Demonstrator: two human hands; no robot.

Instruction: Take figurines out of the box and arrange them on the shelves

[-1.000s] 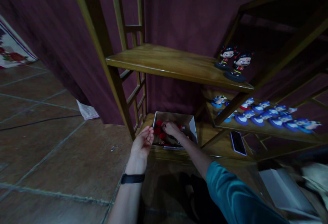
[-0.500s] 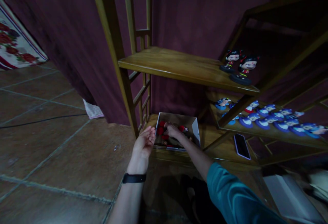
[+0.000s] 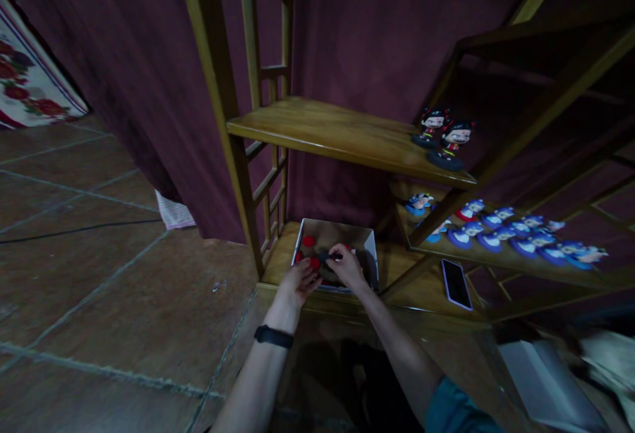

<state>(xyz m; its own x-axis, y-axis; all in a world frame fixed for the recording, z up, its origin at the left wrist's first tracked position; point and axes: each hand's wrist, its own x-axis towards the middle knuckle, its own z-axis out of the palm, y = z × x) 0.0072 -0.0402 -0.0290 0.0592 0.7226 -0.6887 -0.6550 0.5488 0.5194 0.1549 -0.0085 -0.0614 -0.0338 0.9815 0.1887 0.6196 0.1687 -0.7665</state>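
Observation:
A shallow cardboard box with white sides stands on the bottom shelf, with several red-based pieces inside. My right hand is over the box, its fingers closed on a small dark item that looks like a figurine with a round dark base; the hand hides part of it. My left hand is at the box's front left edge, palm partly up and fingers apart, close to a red piece. No object shows in its grasp.
Two black-haired figurines stand on the upper wooden shelf. Several blue-and-purple figurines line the lower right shelf. A phone lies on the bottom board. The wooden upright rises left of the box.
My left hand has moved right, to the box's front edge. My right hand has lifted a dark item from among the red pieces and drawn it toward my left hand.

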